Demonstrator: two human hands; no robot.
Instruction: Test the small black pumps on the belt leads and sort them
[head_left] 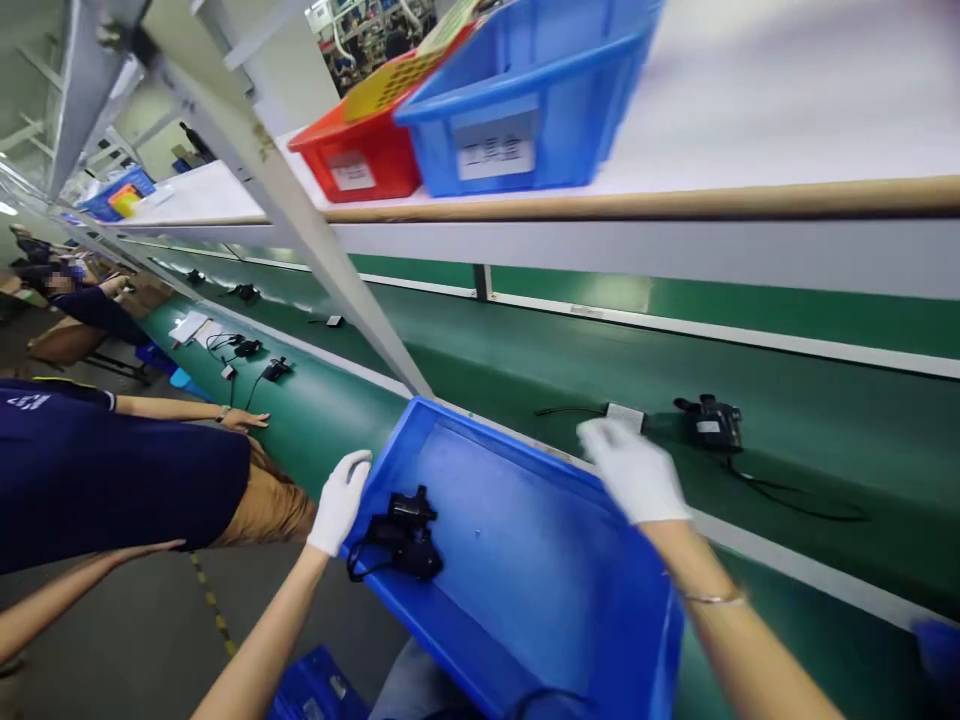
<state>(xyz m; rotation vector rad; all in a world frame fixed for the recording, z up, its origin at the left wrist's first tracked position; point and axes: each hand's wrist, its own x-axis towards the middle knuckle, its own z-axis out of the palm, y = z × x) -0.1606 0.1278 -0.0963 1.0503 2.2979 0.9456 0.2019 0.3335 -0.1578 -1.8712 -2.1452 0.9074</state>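
Observation:
A large blue plastic bin (pixel 510 520) is tilted in front of me, half over the green bench edge. In its left end lie black pump-like devices (pixel 401 540) with a cable. My left hand (pixel 340 503), in a white glove, grips the bin's left rim, its fingers curled over the edge. My right hand (pixel 636 470), also gloved, reaches past the far rim to a small white block (pixel 625 416) on a black cable. Motion smears its fingers, so I cannot see whether they hold the block. To its right another black device (pixel 711 424) lies with its cable trailing.
A green conveyor belt (pixel 795 430) runs lengthwise beneath a white shelf (pixel 750 120). On the shelf sit a blue bin (pixel 525 110) and a red bin (pixel 356 160). A slanted metal post (pixel 322 240) rises beside my bin. Co-workers, one in a dark shirt (pixel 120 480), are at left.

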